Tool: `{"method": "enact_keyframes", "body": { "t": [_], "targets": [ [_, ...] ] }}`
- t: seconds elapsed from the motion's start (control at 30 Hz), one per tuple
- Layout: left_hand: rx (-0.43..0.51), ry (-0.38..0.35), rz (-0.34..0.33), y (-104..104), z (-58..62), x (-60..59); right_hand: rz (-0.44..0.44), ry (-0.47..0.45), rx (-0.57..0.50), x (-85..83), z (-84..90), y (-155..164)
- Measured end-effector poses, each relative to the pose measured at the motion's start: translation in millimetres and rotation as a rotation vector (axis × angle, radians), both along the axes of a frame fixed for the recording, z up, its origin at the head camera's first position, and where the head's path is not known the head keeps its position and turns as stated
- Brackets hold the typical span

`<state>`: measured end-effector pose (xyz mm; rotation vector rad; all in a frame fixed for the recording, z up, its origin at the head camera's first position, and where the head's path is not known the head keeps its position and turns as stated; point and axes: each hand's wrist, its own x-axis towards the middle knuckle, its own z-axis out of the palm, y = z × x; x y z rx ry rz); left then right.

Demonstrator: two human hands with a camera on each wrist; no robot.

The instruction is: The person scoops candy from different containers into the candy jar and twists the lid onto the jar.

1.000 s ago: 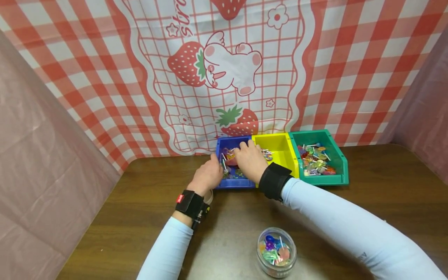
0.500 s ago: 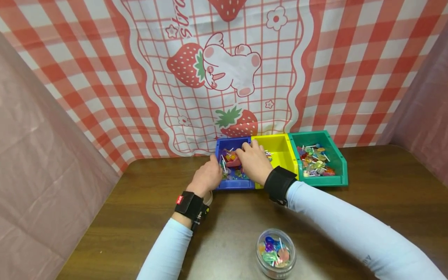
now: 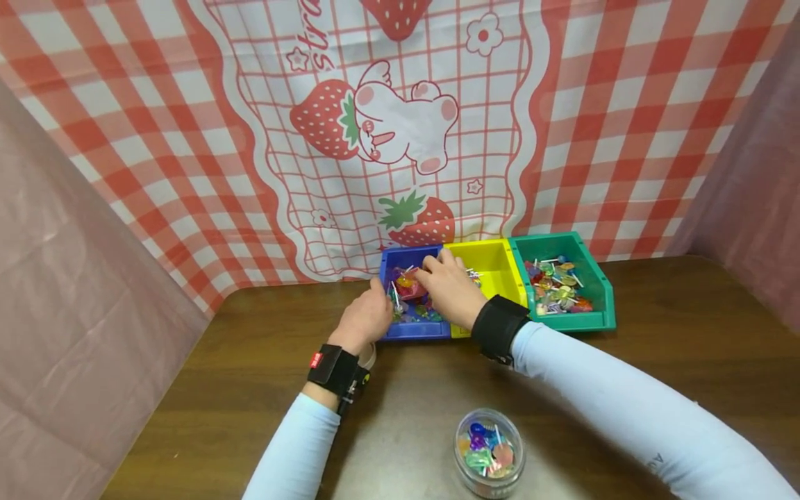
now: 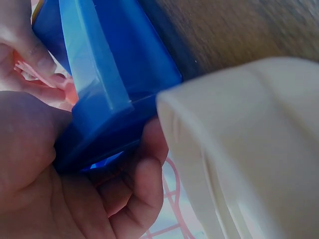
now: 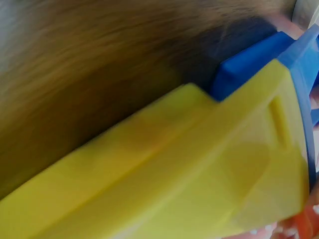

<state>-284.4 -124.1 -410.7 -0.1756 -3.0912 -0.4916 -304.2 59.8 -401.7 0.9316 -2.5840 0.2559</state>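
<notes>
Clear plastic, the round jar (image 3: 490,453) stands nearest on the brown bench (image 3: 250,389), partly filled with coloured lollipops, so some sorting into it looks done. Further off, the left hand (image 3: 365,321) curls its grip round the near left corner of the blue bin (image 3: 417,328); the left wrist view shows fingers (image 4: 144,184) wrapped under that corner. The right hand (image 3: 448,292) reaches into the blue bin among the lollipops (image 3: 407,285), fingertips bent down onto them; whether its grip has closed on one I cannot tell. Beside it the yellow bin (image 3: 500,267) holds only a few pieces, while the green bin (image 3: 594,285) carries a good heap. Judging by that, plenty is left to handle. Behind hangs a red-checked strawberry cloth (image 3: 387,125).
</notes>
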Motion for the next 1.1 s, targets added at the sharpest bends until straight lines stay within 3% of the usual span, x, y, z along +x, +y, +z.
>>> {"method": "enact_keyframes", "body": {
  "t": [0.17,0.53,0.73,1.1],
  "targets": [
    [-0.006,0.018,-0.009,-2.0,0.0,0.5,0.061,-0.032,-0.01,-0.1,0.6,3.8],
    [-0.007,0.005,-0.008,-1.4,-0.9,-0.1,-0.067,-0.169,-0.13,-0.8,-0.2,-6.6],
    [-0.005,0.008,-0.005,-2.5,0.0,-0.3,-0.142,-0.155,-0.231,-1.7,-1.9,-1.8],
    [-0.006,0.005,-0.007,-1.8,0.0,0.5,-0.126,-0.18,-0.341,-0.6,-4.8,4.9]
  ]
}}
